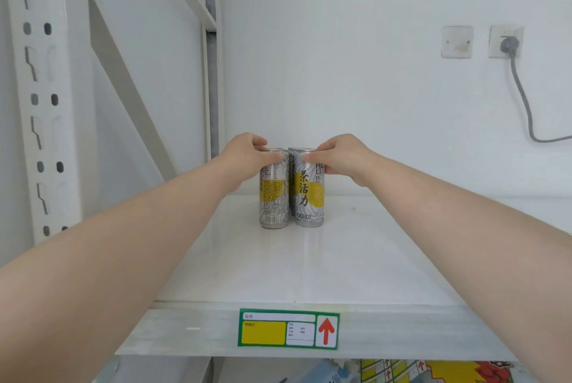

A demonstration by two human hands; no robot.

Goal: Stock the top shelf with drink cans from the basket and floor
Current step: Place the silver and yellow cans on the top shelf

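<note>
Gripping the cans (309, 193), one each, left hand (247, 156) and right hand (340, 156) hold them on the white shelf (356, 262). A plug (509, 43) marks the wall (340, 42).

The slim silver metal can (274, 193) under my left hand (247, 153) carries grey wavy swirls, a yellow patch filled with fine dark print, and a black-and-white barcode low down. The second silver can (310, 193), under my right hand (340, 155), shows the same grey swirls, a round yellow patch and bold black brush characters. The flat shelf board (340, 258) is glossy white. On its front edge I see a green-bordered paper label (288, 332) with a yellow block, white fields and a red arrow (326, 331). The perforated steel upright (40, 104) is white with dark slots; the wall cable (523, 97) is grey
</note>
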